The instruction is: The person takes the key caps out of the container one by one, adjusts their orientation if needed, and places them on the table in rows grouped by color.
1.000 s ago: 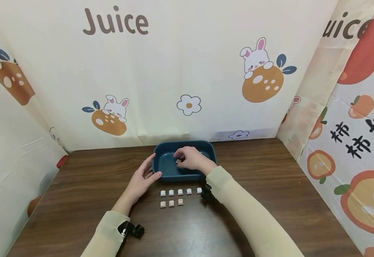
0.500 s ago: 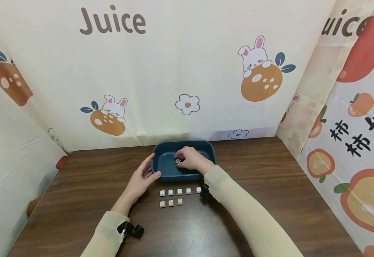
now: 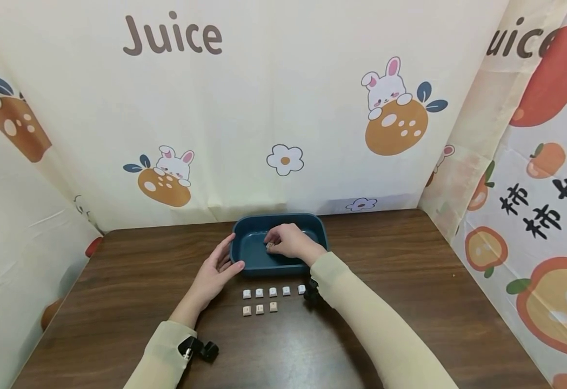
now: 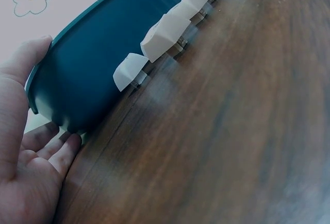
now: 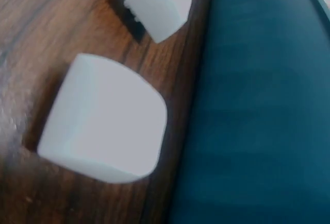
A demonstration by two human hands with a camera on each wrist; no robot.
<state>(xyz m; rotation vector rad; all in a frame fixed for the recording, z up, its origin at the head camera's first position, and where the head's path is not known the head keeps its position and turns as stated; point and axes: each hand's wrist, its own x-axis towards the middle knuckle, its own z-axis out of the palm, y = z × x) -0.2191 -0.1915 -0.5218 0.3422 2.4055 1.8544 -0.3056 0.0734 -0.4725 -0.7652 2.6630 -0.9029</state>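
Observation:
My right hand (image 3: 290,241) reaches into a dark blue tray (image 3: 264,269), its thumb and fingers pinching a small beige keycap (image 3: 269,246). In the right wrist view, the tray's outer wall (image 5: 252,105) and white keycaps fill the picture, and the hand itself is out of sight. My left hand (image 3: 214,270) spans the tray's left end, thumb at the near side and forefinger at the left rim. From the left wrist, the same hand (image 4: 26,147) shows its fingers extended against the tray wall (image 4: 87,59).
In front of the tray stands a row of several white keycaps (image 3: 273,292), the rightmost close to the right wrist camera. Nearer me lies a shorter row of three beige keycaps (image 3: 260,309). A printed curtain (image 3: 244,108) hangs behind the wooden table (image 3: 166,254).
The keycap in my right fingers has turned slightly, its face showing differently. Both hands and the tray stay in nearly the same place; the head view shifts only a little.

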